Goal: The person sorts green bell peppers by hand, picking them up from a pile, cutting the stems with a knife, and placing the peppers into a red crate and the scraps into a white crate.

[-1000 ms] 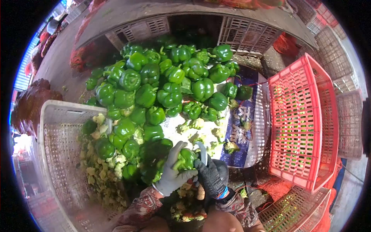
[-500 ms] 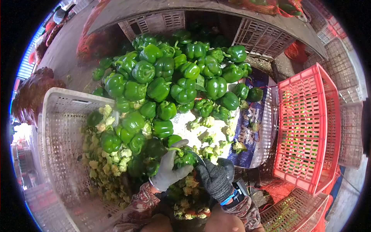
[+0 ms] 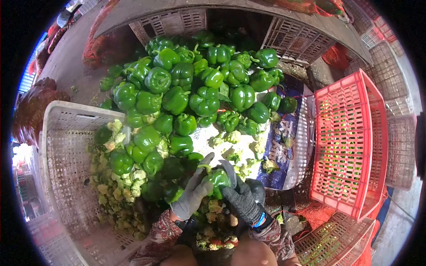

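Since the earlier frame, what looks like a knife (image 3: 228, 170) has turned broadside by the green pepper (image 3: 217, 182), nearside of the heap (image 3: 175, 100). Left hand (image 3: 188, 200) cradles the pepper; right hand (image 3: 244, 205) grips the knife — slick skin could slip, nicking left fingers.

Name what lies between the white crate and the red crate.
Head view: a heap of green peppers, then pale-green scraps and a blue printed sheet lie between the white crate and red crate.

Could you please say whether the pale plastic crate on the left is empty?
Not empty: pale green pepper trimmings lie heaped inside the pale plastic crate.
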Motion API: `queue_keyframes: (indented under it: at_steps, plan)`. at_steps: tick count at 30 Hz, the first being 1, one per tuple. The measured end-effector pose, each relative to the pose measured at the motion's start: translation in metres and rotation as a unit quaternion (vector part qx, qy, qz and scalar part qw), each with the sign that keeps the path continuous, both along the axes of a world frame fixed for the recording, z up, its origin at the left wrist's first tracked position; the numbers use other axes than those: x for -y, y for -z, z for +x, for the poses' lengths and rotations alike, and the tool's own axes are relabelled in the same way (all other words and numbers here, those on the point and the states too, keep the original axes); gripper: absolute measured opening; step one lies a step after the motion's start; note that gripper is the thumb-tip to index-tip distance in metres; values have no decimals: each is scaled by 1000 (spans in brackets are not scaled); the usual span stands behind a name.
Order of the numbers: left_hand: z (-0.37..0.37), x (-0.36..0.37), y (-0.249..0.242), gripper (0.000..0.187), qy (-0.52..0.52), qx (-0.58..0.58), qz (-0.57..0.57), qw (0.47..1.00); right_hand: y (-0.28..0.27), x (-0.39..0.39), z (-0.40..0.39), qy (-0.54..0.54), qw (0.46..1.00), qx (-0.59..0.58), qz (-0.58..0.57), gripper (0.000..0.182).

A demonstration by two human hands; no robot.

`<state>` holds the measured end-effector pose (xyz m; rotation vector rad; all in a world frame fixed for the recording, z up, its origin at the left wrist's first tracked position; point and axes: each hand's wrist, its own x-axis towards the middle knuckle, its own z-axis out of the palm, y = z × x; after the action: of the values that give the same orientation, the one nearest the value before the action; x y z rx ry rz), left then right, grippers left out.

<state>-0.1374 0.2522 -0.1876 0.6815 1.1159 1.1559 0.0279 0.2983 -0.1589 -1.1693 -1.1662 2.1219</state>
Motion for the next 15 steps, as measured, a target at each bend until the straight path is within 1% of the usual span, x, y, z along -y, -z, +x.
queue_keyframes:
  at_steps: [1, 3, 4, 5, 6, 7, 8, 10, 11, 12, 13, 14, 15]
  plan:
    - [4, -3, -10, 60, 19, -11, 8, 1000, 8, 3, 3, -8, 997, 37, 67, 67]
    - [12, 4, -12, 55, 12, -108, 3, 994, 28, 11, 7, -22, 974, 106, 201, 75]
    - [16, 8, -12, 52, 10, -158, -1, 987, 30, 14, 8, -29, 978, 102, 179, 76]
    - [19, 10, -10, 44, 10, -258, 22, 966, 32, 17, 9, -36, 982, 98, 154, 78]
    - [18, 12, -6, 42, 24, -276, 42, 960, 32, 20, 10, -44, 986, 94, 130, 79]
    - [16, 13, -2, 40, 36, -294, 64, 953, 35, 21, 10, -21, 987, 59, 145, 81]
    - [14, 14, 0, 38, 47, -311, 87, 945, 35, 21, 12, -45, 982, 79, 165, 80]
    - [11, 14, 0, 33, 58, -318, 108, 940, 33, 21, 17, -93, 968, 121, 198, 80]
    - [10, 15, -1, 30, 64, -321, 117, 937, 32, 21, 20, -86, 980, 97, 150, 77]
    - [11, 18, 1, 27, 45, -228, 24, 972, 30, 21, 22, -77, 989, 73, 101, 74]
    - [11, 21, 8, 25, 25, -130, -68, 989, 30, 21, 24, -67, 995, 49, 54, 71]
    - [12, 25, 18, 22, 5, -29, -157, 987, 31, 20, 28, -49, 998, 48, -10, 67]
    - [14, 32, 36, 21, 0, -108, -59, 992, 35, 22, 32, -31, 996, 47, -75, 64]
